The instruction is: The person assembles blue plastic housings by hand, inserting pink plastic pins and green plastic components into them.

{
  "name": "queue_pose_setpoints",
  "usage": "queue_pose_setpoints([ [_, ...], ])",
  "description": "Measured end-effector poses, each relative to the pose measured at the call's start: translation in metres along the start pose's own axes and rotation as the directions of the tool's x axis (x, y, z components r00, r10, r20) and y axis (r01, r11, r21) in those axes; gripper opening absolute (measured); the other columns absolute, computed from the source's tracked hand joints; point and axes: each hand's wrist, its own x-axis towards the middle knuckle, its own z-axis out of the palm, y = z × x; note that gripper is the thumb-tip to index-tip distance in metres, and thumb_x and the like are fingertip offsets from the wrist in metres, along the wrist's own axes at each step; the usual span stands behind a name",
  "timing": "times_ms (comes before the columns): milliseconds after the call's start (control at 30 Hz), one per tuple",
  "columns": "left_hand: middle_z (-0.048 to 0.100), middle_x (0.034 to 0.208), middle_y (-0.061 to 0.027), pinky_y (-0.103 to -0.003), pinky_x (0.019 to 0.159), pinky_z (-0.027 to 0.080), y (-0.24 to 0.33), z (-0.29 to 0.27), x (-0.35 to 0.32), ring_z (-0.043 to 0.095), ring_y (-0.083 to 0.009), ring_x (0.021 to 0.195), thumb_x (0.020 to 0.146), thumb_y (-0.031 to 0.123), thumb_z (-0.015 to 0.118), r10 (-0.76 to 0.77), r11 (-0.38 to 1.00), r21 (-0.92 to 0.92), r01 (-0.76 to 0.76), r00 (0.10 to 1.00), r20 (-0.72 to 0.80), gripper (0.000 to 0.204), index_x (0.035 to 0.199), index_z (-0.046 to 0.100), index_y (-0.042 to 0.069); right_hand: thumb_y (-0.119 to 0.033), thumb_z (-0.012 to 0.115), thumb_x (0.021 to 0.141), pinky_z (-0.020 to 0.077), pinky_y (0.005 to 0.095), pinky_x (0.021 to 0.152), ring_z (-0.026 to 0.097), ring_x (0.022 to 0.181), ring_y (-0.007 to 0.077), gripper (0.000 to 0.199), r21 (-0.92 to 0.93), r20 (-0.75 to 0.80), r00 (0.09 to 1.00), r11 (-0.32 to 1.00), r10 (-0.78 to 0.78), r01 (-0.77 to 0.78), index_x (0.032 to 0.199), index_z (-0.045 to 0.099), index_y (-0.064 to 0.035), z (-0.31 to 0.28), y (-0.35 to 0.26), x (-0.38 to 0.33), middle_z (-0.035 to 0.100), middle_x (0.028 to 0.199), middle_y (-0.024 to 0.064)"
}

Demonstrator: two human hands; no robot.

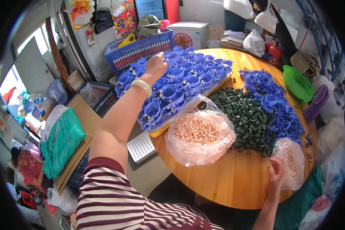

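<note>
My left hand (156, 65) reaches out over the far left part of a tray (159, 131) packed with blue plastic cup-shaped parts (169, 91). Its fingers are drawn together, and what they hold, if anything, is hidden. My right hand (275, 170) is beside a small clear bag (293, 163) of pale pink pieces at the table's right front. The fingers there are curled together, with their contents too small to make out. A larger open clear bag (197, 130) of similar pieces lies between the hands. Behind it rise a dark green heap of small clips (239, 119) and loose blue parts (287, 119).
A round wooden table (218, 184) carries these things. On its right stand a green basket (298, 83) and a purple mesh bundle (317, 102). A blue crate (142, 51) is behind the tray. Left are a white ridged tray (141, 147), cardboard (86, 111) and a seated person (28, 168).
</note>
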Motion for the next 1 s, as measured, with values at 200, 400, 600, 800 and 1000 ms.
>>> queue_pose_setpoints([
  [200,0.062,0.109,-0.0166,-0.040,0.084,0.048,-0.014,0.030,-0.004,0.060,-0.0305,0.101,0.076,0.023,0.068,-0.195,0.974,0.141,0.177,0.973,0.126,0.052,0.124,0.051,0.009,0.000,0.054,0.081,0.0406,0.0193,0.066,0.048,0.075,0.0079,0.013,-0.031,0.061,0.998,1.000,0.000,0.002,0.092,0.058,-0.0043,0.000,0.009,0.000,0.052,0.099,0.0021],
  [400,0.063,0.109,-0.0120,-0.041,0.090,0.044,-0.020,0.039,-0.008,0.060,-0.0273,0.103,0.081,0.021,0.058,-0.188,0.965,0.218,0.145,0.964,0.189,0.039,0.118,0.053,0.011,0.001,0.054,0.080,0.0404,0.0191,0.065,0.048,0.074,0.0081,0.012,-0.026,0.066,0.998,1.000,-0.006,0.008,0.090,0.058,-0.0035,0.002,0.010,0.000,0.052,0.096,0.0024],
  [600,0.057,0.122,-0.0122,-0.043,0.097,0.039,-0.007,0.010,-0.005,0.052,-0.0276,0.115,0.078,0.036,0.063,-0.206,0.958,0.257,0.123,0.923,0.327,0.057,0.128,0.048,0.013,0.004,0.053,0.079,0.0398,0.0192,0.065,0.048,0.073,0.0082,0.013,-0.018,0.065,0.998,1.000,-0.015,0.016,0.089,0.058,-0.0028,0.003,0.006,-0.002,0.053,0.094,0.0025],
  [800,0.057,0.117,-0.0118,-0.051,0.102,0.029,0.094,-0.019,-0.053,0.052,-0.0264,0.114,0.081,0.020,0.061,0.425,0.879,0.217,-0.424,0.904,0.044,0.043,0.121,0.053,0.008,0.004,0.052,0.079,0.0391,0.0199,0.064,0.046,0.071,0.0086,0.014,-0.059,0.069,0.998,0.998,-0.012,0.016,0.089,0.058,-0.0025,0.000,0.002,-0.007,0.052,0.093,0.0027],
  [1000,0.059,0.107,-0.0113,-0.050,0.103,0.030,0.220,-0.039,-0.181,0.052,-0.0260,0.112,0.073,0.004,0.057,0.853,0.468,-0.378,-0.799,0.520,-0.043,0.042,0.115,0.054,0.004,0.003,0.053,0.077,0.0401,0.0220,0.063,0.048,0.070,0.0100,0.017,-0.067,0.040,0.999,0.997,-0.036,0.038,0.091,0.060,-0.0024,-0.002,0.015,-0.002,0.054,0.089,0.0031],
])
